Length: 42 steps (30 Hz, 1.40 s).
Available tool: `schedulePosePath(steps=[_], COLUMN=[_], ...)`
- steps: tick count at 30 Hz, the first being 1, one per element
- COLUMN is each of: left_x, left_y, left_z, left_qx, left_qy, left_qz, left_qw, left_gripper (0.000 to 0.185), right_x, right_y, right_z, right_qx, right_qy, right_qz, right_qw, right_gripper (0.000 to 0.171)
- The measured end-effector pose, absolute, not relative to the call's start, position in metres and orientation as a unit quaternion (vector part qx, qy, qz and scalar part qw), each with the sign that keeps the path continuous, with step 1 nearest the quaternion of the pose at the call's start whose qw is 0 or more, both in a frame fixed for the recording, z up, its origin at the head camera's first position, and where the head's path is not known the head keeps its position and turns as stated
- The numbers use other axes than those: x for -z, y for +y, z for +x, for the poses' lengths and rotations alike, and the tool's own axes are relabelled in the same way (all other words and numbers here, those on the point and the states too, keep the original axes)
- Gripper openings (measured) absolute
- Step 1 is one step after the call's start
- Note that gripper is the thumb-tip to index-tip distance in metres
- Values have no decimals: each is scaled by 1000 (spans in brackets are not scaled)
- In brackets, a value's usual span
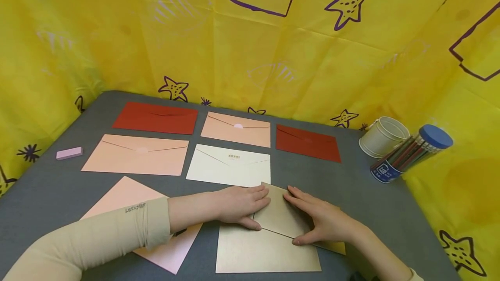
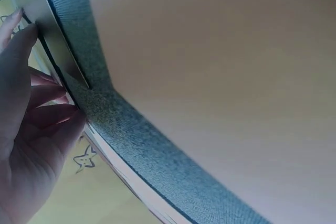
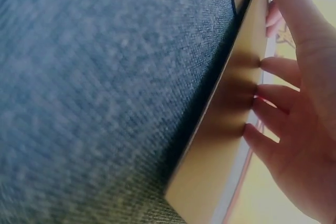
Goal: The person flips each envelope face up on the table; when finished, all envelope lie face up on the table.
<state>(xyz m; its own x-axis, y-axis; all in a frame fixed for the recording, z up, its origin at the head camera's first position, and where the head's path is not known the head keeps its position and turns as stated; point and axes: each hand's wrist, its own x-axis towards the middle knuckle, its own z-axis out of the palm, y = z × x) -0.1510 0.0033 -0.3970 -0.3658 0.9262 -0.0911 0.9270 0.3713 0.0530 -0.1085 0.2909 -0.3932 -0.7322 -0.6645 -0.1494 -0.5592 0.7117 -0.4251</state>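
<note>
Two gold envelopes overlap at the table's front. My left hand rests its extended fingers on the left end of the upper gold envelope, with the thumb by its lower edge. Spread across the same envelope from the right, my right hand touches it with fingertips near the far edge and thumb at the near edge. This envelope lies slanted over the lower gold envelope. In the right wrist view, the fingertips meet the gold paper. A large pink envelope lies partly hidden beneath my left forearm.
Behind lie a white envelope with a barcode, two peach envelopes, and two red envelopes. A pink eraser-like block sits at left. At right stand a pale metal bucket and a tub of pencils.
</note>
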Motion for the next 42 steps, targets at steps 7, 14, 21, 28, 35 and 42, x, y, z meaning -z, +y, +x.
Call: schedulePosePath(steps=[7, 14, 21, 28, 35, 42], left_x=[399, 399, 390, 382, 378, 376], left_y=[5, 3, -2, -6, -15, -25], left_z=[-150, -152, -154, -161, -166, -172], left_qx=[45, 55, 16, -107, -162, -235], left_qy=[773, 711, 708, 690, 702, 727], left_qz=[629, 678, 682, 682, 659, 624], left_qw=[-68, -181, -184, -216, -216, -165], left_gripper=[47, 30, 33, 19, 18, 17], right_x=[393, 391, 380, 365, 353, 347], right_y=[291, 292, 293, 297, 303, 312], right_z=[-107, -108, -109, -115, -122, -127], right_qx=[170, 167, 162, 201, 255, 312], right_qy=[912, 908, 903, 875, 859, 854], right_qz=[-349, -354, -360, -414, -421, -389], right_qw=[135, 153, 172, 148, 143, 149], right_gripper=[100, 101, 87, 63, 42, 28])
